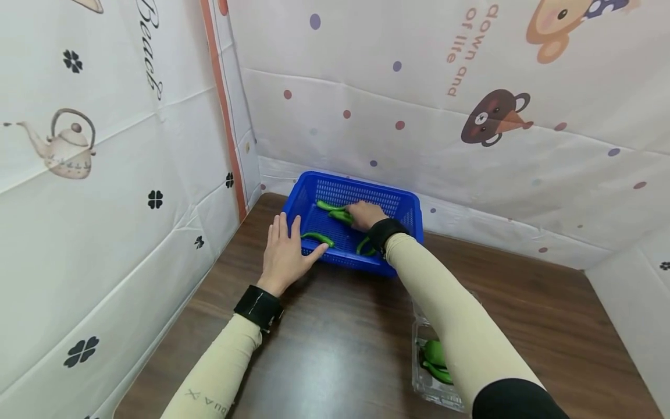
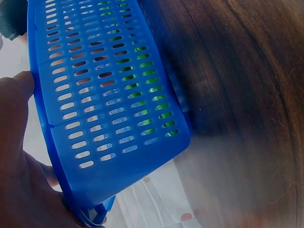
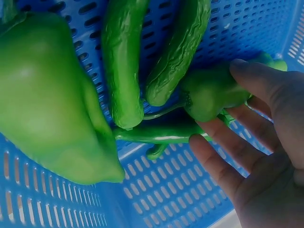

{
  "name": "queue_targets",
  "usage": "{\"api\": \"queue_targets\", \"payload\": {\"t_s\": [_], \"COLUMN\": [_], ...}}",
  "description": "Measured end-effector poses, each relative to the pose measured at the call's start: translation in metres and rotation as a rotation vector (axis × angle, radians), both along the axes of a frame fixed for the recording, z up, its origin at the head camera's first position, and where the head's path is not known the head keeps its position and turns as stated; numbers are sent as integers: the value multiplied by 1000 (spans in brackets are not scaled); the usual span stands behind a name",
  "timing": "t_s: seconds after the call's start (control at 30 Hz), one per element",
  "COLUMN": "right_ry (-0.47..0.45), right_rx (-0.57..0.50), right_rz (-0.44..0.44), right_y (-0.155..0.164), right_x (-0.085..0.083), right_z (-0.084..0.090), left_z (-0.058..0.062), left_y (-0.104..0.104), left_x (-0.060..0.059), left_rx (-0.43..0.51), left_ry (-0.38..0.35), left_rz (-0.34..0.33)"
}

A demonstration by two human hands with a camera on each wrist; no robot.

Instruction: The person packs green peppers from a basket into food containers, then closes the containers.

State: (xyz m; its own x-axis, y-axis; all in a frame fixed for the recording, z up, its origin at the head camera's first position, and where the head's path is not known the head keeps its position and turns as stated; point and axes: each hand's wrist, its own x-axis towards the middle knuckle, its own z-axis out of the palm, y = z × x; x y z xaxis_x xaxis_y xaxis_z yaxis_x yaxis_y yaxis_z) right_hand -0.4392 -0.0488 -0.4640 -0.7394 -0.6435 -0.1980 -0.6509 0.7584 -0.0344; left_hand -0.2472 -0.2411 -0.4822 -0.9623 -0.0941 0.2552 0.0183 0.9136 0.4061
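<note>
Two hands [image 1: 285, 253] at work over a dark wooden desk [image 1: 335, 349]. Nearest, by the desk's front edge at the right: a clear tray [image 1: 419, 343] with green peppers inside, partly hidden under the right sleeve.

Further in, toward the back left corner of the desk: the left hand, spread flat with fingers straight, pressed against the near left wall of the blue basket [image 1: 398, 201], thumb over the rim. Steadies it, grips nothing.

Inside the basket: the right hand [image 1: 366, 214], thumb above and fingers beneath a short pepper [image 3: 213, 92], loosely curled round it. Touching that pepper: two long peppers [image 3: 121, 71] lying side by side, and a thin one crossing under its stem. Just beside them, a large pepper [image 3: 52, 95] against the basket floor.

Likely trouble from here, as a judgement:
- Loose hold on smooth, glossy skin, so a slip and a drop back into the basket.
- Stem tangled with the thin pepper beneath, so a second one dragged up and spilled over the rim.
- Light basket on a slick desk, so a slide toward the back edge if the left hand eases off.
- Right sleeve close over the clear tray, so a nudge toward the front edge.
</note>
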Motion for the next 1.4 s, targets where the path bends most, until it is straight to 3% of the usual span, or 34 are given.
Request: {"api": "queue_targets", "payload": {"t_s": [1.0, 1.4], "right_ry": [31, 55], "right_rx": [-8, -11], "right_rz": [-8, 12], "right_y": [1, 1], "right_x": [6, 19], "right_z": [-4, 15], "left_z": [1, 5], "left_y": [1, 4], "left_x": [3, 6], "left_rx": [-3, 17], "left_ry": [19, -11], "left_rz": [-4, -1]}}
